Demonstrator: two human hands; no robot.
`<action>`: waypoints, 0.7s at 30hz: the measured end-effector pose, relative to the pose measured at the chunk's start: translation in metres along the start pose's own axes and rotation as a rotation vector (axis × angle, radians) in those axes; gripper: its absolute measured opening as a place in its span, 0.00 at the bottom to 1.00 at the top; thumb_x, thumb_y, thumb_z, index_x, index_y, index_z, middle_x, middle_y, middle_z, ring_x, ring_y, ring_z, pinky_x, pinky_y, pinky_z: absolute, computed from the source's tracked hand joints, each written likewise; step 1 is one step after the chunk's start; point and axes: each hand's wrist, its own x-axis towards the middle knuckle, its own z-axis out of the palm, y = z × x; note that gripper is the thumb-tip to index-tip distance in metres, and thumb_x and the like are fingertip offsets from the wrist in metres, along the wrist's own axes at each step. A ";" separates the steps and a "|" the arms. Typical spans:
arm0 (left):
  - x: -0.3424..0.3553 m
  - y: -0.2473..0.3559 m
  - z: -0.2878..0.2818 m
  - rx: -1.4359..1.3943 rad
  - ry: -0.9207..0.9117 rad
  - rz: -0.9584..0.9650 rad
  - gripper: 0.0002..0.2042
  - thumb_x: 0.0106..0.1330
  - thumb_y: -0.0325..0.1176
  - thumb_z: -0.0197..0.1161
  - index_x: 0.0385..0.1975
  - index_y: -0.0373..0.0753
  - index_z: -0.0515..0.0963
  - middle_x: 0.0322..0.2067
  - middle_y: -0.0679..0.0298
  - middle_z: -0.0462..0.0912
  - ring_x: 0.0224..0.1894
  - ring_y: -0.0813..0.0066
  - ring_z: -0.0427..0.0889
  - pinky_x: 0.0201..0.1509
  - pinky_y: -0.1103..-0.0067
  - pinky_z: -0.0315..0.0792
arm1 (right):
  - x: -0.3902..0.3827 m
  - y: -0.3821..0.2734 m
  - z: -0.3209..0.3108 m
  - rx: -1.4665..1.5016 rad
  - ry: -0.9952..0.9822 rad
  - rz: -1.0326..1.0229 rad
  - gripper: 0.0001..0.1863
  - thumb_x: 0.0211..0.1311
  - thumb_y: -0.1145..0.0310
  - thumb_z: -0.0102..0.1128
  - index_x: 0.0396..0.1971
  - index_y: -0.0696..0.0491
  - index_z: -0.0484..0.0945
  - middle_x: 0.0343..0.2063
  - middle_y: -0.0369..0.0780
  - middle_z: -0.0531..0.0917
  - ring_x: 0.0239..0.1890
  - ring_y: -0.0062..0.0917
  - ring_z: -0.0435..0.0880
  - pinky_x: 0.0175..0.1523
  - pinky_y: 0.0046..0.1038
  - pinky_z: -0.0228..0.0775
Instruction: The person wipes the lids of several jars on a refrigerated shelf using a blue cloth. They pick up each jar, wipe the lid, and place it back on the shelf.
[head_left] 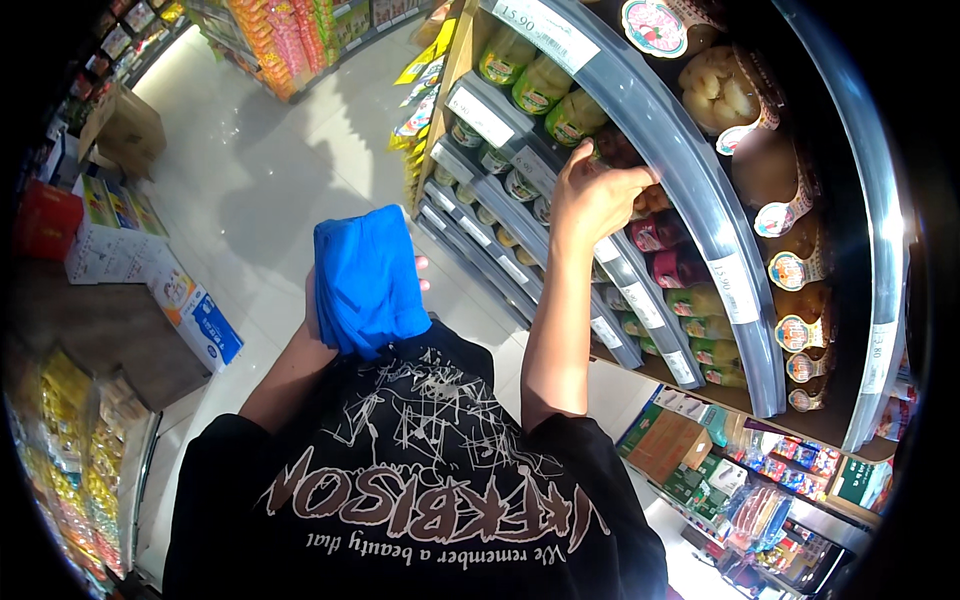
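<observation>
I am watching the left grip [318, 322] holding a blue cloth [368, 275] in front of the chest.
The cloth is showing a plain, bright blue, lying folded into a thick bundle, its lower end bunching into creases; the left grip is closing around it, fingers showing past its right edge. I am seeing the right grip [598, 195] reaching to a shelf [722, 250], thumb and forefinger spreading apart beside green-labelled jars [577, 118]; I cannot tell whether its hidden fingers are touching anything. The shelf fronts are curving clear and pale, carrying white tags. Below, a glossy pale tiled floor [290, 170] is catching a shadow, with a cardboard box [130, 130] and a red box [48, 222] standing at the left.
</observation>
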 end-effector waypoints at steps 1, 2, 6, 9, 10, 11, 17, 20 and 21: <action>0.000 0.002 0.000 0.003 -0.004 0.001 0.43 0.69 0.64 0.47 0.75 0.40 0.49 0.68 0.38 0.60 0.64 0.29 0.67 0.62 0.38 0.65 | 0.004 -0.002 0.003 0.006 -0.017 0.044 0.50 0.55 0.63 0.72 0.68 0.65 0.47 0.40 0.56 0.85 0.42 0.53 0.84 0.51 0.47 0.73; 0.000 0.003 -0.001 0.002 -0.007 0.001 0.43 0.69 0.64 0.47 0.75 0.40 0.48 0.69 0.38 0.59 0.64 0.29 0.67 0.62 0.38 0.65 | 0.007 -0.001 0.006 0.009 -0.036 0.085 0.49 0.55 0.64 0.72 0.67 0.65 0.48 0.38 0.54 0.86 0.42 0.54 0.84 0.51 0.47 0.73; -0.001 0.010 -0.001 0.035 0.004 0.000 0.43 0.69 0.64 0.48 0.75 0.40 0.48 0.69 0.38 0.59 0.65 0.29 0.66 0.62 0.37 0.63 | 0.014 0.003 0.011 -0.045 0.023 0.126 0.47 0.54 0.63 0.74 0.65 0.65 0.53 0.43 0.55 0.84 0.44 0.54 0.83 0.51 0.47 0.73; -0.001 0.011 -0.002 0.007 0.008 0.002 0.43 0.69 0.64 0.49 0.75 0.40 0.47 0.69 0.38 0.58 0.65 0.29 0.66 0.62 0.37 0.63 | 0.009 0.007 0.011 -0.046 0.067 0.092 0.46 0.53 0.63 0.75 0.65 0.65 0.56 0.48 0.57 0.81 0.47 0.54 0.81 0.51 0.48 0.72; -0.001 0.011 -0.001 0.006 0.013 0.006 0.43 0.69 0.63 0.49 0.75 0.40 0.47 0.69 0.38 0.58 0.65 0.29 0.65 0.62 0.37 0.63 | 0.005 0.005 0.010 -0.029 0.096 0.069 0.46 0.52 0.63 0.76 0.65 0.65 0.56 0.50 0.57 0.79 0.49 0.54 0.80 0.51 0.48 0.72; 0.000 0.011 0.000 0.005 0.018 0.009 0.43 0.69 0.63 0.48 0.75 0.40 0.47 0.69 0.38 0.58 0.65 0.29 0.65 0.62 0.37 0.64 | 0.000 0.005 0.009 -0.012 0.126 0.046 0.46 0.52 0.63 0.76 0.65 0.64 0.57 0.51 0.58 0.78 0.51 0.54 0.79 0.51 0.48 0.72; 0.001 0.012 0.003 0.059 -0.007 0.017 0.43 0.69 0.63 0.48 0.76 0.41 0.47 0.69 0.37 0.58 0.67 0.29 0.63 0.64 0.37 0.61 | -0.023 0.008 0.002 0.085 0.053 -0.087 0.44 0.44 0.69 0.78 0.63 0.56 0.65 0.49 0.47 0.71 0.50 0.46 0.78 0.50 0.41 0.75; 0.000 0.010 -0.001 -0.039 0.042 0.019 0.43 0.68 0.64 0.48 0.76 0.43 0.48 0.70 0.37 0.55 0.69 0.29 0.59 0.66 0.38 0.59 | -0.028 0.006 -0.006 0.114 0.012 -0.167 0.39 0.35 0.79 0.75 0.56 0.49 0.75 0.48 0.44 0.69 0.49 0.41 0.78 0.48 0.39 0.75; 0.000 0.009 -0.002 -0.023 0.026 0.016 0.43 0.69 0.64 0.48 0.76 0.43 0.48 0.71 0.36 0.54 0.70 0.30 0.58 0.67 0.38 0.58 | -0.029 0.008 -0.008 0.127 0.026 -0.194 0.38 0.35 0.79 0.75 0.56 0.49 0.76 0.48 0.44 0.69 0.48 0.41 0.79 0.48 0.38 0.75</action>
